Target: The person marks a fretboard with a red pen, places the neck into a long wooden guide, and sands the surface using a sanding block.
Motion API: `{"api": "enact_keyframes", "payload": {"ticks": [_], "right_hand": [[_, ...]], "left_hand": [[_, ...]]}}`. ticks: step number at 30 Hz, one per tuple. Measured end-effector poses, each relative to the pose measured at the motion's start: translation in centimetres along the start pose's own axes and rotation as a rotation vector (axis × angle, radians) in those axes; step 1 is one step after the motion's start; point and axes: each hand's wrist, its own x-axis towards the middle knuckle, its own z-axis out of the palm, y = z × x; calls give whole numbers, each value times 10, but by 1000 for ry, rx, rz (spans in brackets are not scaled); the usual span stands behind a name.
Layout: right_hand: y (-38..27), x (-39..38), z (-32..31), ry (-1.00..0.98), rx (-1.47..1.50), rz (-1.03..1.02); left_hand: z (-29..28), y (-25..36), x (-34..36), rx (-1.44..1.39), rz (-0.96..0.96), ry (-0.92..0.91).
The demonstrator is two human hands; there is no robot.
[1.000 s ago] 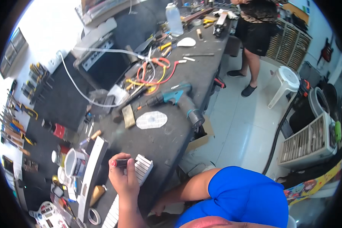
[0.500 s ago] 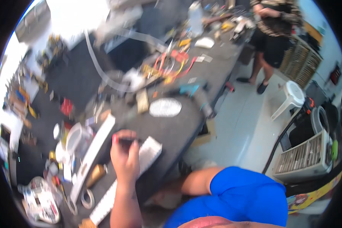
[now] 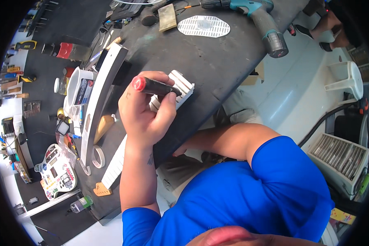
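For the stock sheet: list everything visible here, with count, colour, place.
workbench: 1, dark, centre
marker: 1, black and red, centre
guitar neck: 1, white and tan, on workbench
drill: 1, teal-black, upper right of workbench
slotted plate: 1, white, left of drill
bar: 1, white, left of marker
tape roll: 1, white, beside guitar neck
tub: 1, white, left of bar
stickered panel: 1, white, lower left
stool: 1, white, right
slatted box: 1, off-white, lower right
another person: 1, dark shoes, upper right
small tools: many, mixed, left side
left hand: 1, bare, holding marker
right hand: 1, bare, at workbench edge
shirt: 1, blue, bottom
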Motion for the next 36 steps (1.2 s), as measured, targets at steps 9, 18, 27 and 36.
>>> {"api": "enact_keyframes", "payload": {"ticks": [9,18,27,36], "right_hand": [[-7,-4,4,13,12,-1],[-14,-10,-5,33,-63,-38],[-13,-2,0,96,-148,-94],[1,13,21,160,-127,-124]], "left_hand": [[2,3,5,191,78,-126],[9,8,6,179,56,-111],[10,11,10,245,-202,35],[14,10,25,274,-419,230]]}}
